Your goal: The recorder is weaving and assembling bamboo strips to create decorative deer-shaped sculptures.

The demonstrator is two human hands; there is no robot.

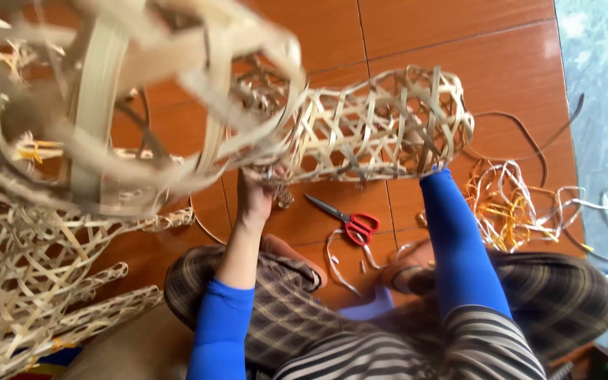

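Observation:
An open-weave bamboo basket (pixel 381 127), long and vase-shaped, is held sideways above the orange tiled floor. My left hand (pixel 256 193) grips its narrow neck from below, fingers closed on the strips. My right arm in a blue sleeve (pixel 452 232) reaches up behind the basket's wide end; the hand itself is hidden by the weave. Red-handled scissors (pixel 350 222) lie on the floor between my arms, below the basket.
A large blurred woven bamboo piece (pixel 107 91) fills the upper left close to the camera. More woven pieces (pixel 29 281) lie at the left. Loose orange and white strips (pixel 522 204) are piled at the right. My knees in plaid trousers (pixel 283 302) are below.

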